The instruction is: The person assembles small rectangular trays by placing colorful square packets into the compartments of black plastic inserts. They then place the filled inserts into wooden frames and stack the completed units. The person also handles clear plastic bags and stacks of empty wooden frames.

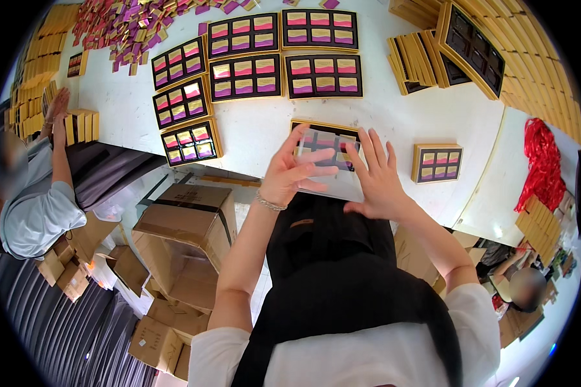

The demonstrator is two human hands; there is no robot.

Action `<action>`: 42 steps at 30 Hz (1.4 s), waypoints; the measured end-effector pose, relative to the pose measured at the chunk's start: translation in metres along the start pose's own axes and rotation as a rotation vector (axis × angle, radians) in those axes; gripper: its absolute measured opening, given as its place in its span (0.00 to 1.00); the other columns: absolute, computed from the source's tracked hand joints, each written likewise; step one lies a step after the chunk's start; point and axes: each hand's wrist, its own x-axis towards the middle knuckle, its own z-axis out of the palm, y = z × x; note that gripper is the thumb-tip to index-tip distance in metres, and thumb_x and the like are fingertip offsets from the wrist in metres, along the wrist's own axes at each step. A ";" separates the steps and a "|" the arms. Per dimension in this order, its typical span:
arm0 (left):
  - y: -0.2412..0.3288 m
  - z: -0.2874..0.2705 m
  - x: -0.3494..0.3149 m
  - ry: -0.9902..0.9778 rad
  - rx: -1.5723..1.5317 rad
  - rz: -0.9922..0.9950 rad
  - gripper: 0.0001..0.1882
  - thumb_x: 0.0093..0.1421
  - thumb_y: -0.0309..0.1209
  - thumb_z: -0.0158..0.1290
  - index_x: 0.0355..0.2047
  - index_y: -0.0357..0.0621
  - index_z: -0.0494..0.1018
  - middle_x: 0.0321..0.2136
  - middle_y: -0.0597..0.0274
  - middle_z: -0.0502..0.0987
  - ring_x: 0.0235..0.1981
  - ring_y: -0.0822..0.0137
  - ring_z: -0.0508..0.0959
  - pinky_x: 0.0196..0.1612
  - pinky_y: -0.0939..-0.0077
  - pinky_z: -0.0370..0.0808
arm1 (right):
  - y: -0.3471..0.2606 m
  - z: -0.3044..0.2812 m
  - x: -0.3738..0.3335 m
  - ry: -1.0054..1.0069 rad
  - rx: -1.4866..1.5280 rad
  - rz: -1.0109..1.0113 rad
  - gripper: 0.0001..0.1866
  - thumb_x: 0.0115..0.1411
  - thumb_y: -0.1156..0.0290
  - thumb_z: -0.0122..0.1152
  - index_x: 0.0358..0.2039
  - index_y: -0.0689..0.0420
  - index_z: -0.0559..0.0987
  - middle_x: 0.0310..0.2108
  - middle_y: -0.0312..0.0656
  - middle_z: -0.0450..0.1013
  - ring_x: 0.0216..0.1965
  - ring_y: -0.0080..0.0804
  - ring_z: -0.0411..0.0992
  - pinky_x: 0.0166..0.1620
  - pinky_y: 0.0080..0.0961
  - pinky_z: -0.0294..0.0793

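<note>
both hands (334,174) spread — pressing clear sheet (332,169)

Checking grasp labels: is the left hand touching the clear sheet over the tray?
Touching. The head view shows the left hand with fingers spread flat on the clear sheet, which lies over the filled tray; the right hand presses it too.
</note>
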 end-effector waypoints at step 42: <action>0.015 -0.016 0.161 0.342 2.241 0.636 0.48 0.51 0.60 0.55 0.64 0.43 0.54 0.64 0.51 0.55 0.66 0.53 0.54 0.60 0.26 0.41 | 0.164 -0.063 -0.127 0.062 -0.483 0.079 0.63 0.39 0.51 0.76 0.68 0.52 0.45 0.69 0.52 0.42 0.69 0.57 0.40 0.65 0.65 0.34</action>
